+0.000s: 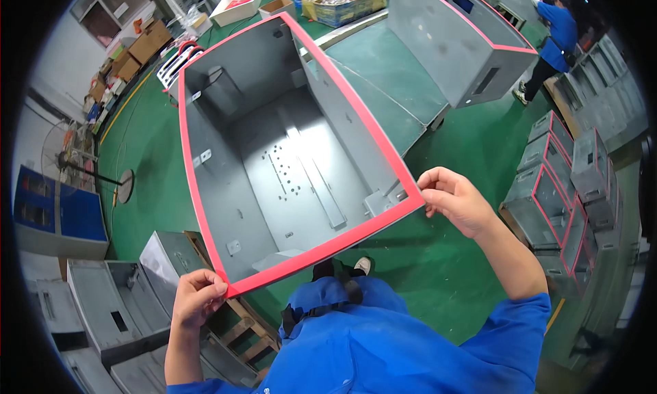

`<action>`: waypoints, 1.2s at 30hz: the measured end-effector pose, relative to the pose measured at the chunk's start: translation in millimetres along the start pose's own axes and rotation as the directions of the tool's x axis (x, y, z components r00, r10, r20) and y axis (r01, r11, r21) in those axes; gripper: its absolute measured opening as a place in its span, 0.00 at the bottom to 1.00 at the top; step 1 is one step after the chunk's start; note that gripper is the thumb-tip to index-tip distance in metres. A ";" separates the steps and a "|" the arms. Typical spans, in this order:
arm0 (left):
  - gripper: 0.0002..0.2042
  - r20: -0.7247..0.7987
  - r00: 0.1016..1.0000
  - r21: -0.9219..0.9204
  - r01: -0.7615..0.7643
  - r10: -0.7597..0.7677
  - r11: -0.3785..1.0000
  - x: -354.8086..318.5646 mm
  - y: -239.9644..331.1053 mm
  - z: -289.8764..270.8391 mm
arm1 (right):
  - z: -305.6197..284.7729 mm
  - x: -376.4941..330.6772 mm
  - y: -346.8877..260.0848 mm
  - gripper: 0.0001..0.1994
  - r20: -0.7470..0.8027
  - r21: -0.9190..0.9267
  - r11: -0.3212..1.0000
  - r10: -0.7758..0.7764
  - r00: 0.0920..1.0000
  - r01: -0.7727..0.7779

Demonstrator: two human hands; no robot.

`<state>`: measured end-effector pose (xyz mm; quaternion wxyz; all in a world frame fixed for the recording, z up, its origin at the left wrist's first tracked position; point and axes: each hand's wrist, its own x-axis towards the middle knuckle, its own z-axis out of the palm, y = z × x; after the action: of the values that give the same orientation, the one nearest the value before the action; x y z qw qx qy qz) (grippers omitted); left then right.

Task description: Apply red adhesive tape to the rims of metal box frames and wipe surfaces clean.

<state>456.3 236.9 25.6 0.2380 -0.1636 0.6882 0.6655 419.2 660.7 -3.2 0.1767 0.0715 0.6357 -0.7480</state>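
A large grey metal cabinet [294, 161] lies open side up in front of me, with a bright red strip [328, 247] running round its rim. Inside, its floor shows a group of small holes and a long rail. At the rim's near left corner, my left hand [197, 297] is closed, thumb and fingers pinching the red edge. My right hand [457, 201] pinches the near right corner, fingers curled over the outer side. Whether either hand grips the metal or just the red strip is hard to tell.
Another red-edged cabinet [458, 45] stands on a green-topped table [390, 93]. Red-rimmed boxes [551, 195] are stacked at right, bare grey housings [116, 305] at lower left beside a wooden pallet [243, 329]. A fan [123, 185] stands left. A person in blue [558, 35] is far right.
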 end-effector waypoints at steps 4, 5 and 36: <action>0.06 -0.017 1.000 0.050 0.013 -0.012 0.999 0.2 2.2 0.5 | 2.6 2.1 1.4 0.08 -0.047 -0.011 1.000 -0.002 0.999 0.002; 0.06 -0.016 1.000 0.078 0.014 -0.013 0.997 -1.0 2.0 0.7 | 4.2 3.3 2.7 0.08 -0.052 -0.044 0.999 -0.018 0.998 0.015; 0.06 0.114 0.978 0.182 -0.194 0.175 0.964 -0.7 -10.1 -9.7 | 15.6 2.3 8.7 0.06 -0.056 -0.161 0.980 -0.131 0.990 0.121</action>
<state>461.3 226.7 17.5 0.2228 -0.0424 0.7492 0.6223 422.0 643.9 -9.2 0.1127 0.0418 0.7015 -0.7025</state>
